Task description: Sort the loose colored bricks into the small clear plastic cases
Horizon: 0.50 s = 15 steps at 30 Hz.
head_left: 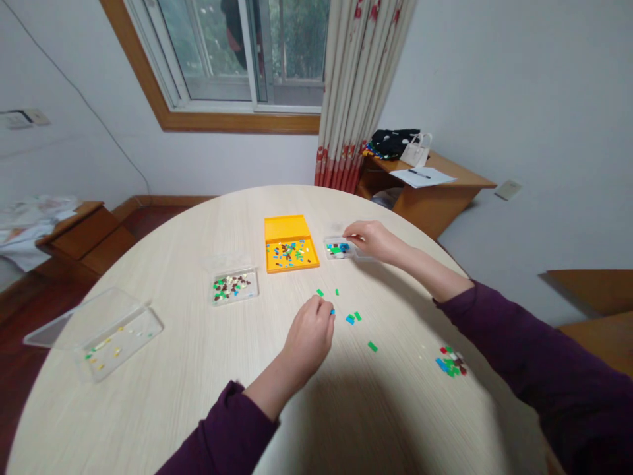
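Note:
My left hand (310,328) hovers over or rests on the middle of the round table, fingers closed. A small blue toy brick (333,312) peeks out at its fingertips. Loose green bricks (357,316) and a blue brick (350,320) lie to its right. Farther off, my right hand (374,240) is at the right side of a small clear box (339,256) of mixed blue, green, white and brown bricks. Its fingers are pinched together; whatever they may hold is too small to make out.
An open yellow case (285,228) with small pieces stands left of the clear box. Two more clear boxes, one with brown and cream pieces (233,289) and one lidded open (121,343), sit further left. A brick pile (452,362) lies near my right sleeve.

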{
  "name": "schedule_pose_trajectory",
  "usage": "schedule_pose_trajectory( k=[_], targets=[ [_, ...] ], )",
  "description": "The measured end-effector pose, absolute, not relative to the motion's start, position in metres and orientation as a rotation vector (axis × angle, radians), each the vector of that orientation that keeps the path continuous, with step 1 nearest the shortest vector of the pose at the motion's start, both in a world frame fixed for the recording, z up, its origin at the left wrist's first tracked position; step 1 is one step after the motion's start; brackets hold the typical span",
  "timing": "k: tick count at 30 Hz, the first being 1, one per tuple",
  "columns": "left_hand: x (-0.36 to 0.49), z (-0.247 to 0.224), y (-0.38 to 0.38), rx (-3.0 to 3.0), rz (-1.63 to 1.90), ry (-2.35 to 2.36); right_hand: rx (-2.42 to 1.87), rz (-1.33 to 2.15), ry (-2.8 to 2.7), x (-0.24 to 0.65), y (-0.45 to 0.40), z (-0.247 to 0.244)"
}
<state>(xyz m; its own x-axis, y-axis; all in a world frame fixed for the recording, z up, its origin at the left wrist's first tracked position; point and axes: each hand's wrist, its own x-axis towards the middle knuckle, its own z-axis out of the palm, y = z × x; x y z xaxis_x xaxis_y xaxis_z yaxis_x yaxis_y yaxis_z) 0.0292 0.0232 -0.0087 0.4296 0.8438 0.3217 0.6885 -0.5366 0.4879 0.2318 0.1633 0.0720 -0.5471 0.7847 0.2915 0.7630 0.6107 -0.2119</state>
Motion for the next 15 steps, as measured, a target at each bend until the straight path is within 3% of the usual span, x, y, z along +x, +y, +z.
schedule_pose_trajectory(
  k=[5,9,15],
  targets=[
    [0.029,-0.01,0.024,2.351,0.827,1.34,-1.276,0.247,-2.52,0.228,0.129,0.074],
    [0.029,-0.009,0.024,2.33,0.836,1.379,-1.063,0.421,-2.738,0.216,0.093,0.054],
    [0.028,-0.008,0.025,2.277,0.9,1.373,-0.939,0.392,-2.677,0.204,0.079,0.023]
  ],
)
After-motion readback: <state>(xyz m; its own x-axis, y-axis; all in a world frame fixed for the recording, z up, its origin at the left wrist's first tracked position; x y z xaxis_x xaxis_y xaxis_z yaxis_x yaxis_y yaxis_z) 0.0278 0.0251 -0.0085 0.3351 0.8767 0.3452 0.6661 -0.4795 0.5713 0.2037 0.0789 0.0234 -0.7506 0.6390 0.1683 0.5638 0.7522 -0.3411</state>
